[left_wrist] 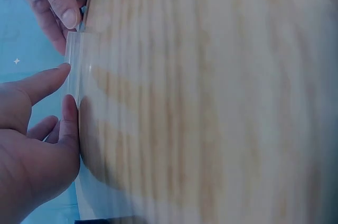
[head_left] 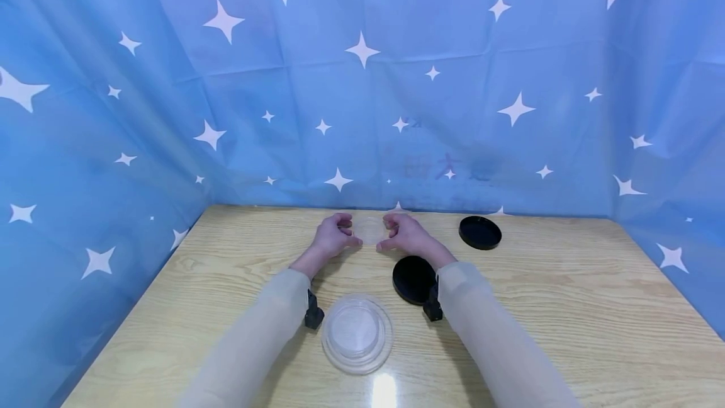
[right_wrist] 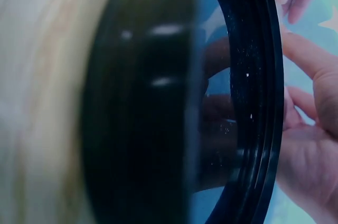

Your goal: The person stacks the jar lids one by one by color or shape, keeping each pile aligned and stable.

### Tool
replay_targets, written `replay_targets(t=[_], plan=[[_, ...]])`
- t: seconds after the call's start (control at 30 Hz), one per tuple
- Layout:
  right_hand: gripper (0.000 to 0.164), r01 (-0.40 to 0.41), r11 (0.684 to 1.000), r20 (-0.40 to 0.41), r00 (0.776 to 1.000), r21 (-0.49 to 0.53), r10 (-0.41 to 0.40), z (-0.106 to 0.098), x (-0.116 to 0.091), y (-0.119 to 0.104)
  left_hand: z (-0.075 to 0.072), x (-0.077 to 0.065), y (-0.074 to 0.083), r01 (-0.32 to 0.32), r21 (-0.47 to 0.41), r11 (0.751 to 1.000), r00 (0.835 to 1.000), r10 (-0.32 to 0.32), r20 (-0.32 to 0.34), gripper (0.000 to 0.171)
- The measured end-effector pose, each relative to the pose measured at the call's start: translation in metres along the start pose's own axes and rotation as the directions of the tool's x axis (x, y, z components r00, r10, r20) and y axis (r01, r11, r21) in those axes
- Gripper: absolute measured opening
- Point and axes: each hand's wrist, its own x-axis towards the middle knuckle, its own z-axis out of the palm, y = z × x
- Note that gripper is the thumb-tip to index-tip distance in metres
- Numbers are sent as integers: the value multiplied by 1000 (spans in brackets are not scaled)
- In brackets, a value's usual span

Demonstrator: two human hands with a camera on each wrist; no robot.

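Near the back edge of the wooden table, a clear round plastic dish sits between my two hands. My left hand holds its left side, thumb at the near edge and fingers farther back. On the opposite side my right hand grips it the same way. Seen from the left wrist, the clear dish appears edge-on, with the left index fingertip right at its rim. Under my right wrist lies a black round dish, and its ridged black rim fills much of the right wrist view.
Another black round dish lies at the back, right of my right hand. Nearer me, between my forearms, are clear round plastic pieces, a smaller one within a wider one. A blue star-patterned curtain surrounds the table.
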Motion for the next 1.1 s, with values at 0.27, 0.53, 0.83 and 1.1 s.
replay_targets(t=[0.27, 0.53, 0.83, 1.1], plan=[[73, 6, 1000, 19, 1000, 16, -7, 1, 1, 0, -1, 0, 2, -15, 22, 1000, 1000, 14, 19, 69], [69, 18, 1000, 26, 999, 13, -18, 0, 0, 0, 2, 0, 1, -21, 53, 998, 999, 19, 29, 64], [69, 24, 1000, 22, 999, -7, -24, 3, 1, -1, 1, -2, 1, -11, 80, 997, 999, 7, 46, 59], [65, 34, 999, 1, 999, -17, -34, 3, 0, 1, 2, -2, 1, -17, 88, 996, 998, 12, 57, 61]])
